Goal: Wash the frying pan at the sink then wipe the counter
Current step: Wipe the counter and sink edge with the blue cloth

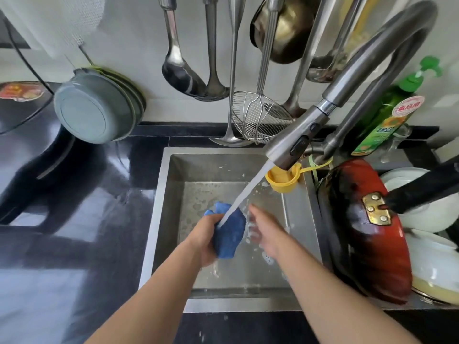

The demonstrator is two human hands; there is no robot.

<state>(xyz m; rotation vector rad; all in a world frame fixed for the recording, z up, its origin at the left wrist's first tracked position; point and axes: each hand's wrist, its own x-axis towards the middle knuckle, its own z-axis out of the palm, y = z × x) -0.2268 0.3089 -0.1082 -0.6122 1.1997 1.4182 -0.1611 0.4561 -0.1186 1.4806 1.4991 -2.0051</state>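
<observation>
My left hand (203, 240) grips a blue cloth (229, 232) over the steel sink (173, 170), and the stream from the faucet head (293, 142) lands on the cloth. My right hand (263, 232) is open just right of the cloth, fingers spread and wet with suds. The frying pan (365, 232), red underneath with a black handle, stands tilted on its edge in the rack to the right of the sink, bottom facing me. The black counter (74, 219) lies to the left of the sink.
A yellow cup (282, 180) hangs at the sink's back right corner. Green dish soap bottle (387, 115) stands behind the faucet. White dishes (432, 256) sit beside the pan. Ladles and a wire skimmer (258, 117) hang on the wall. Stacked grey-green basins (96, 108) lean at the back left.
</observation>
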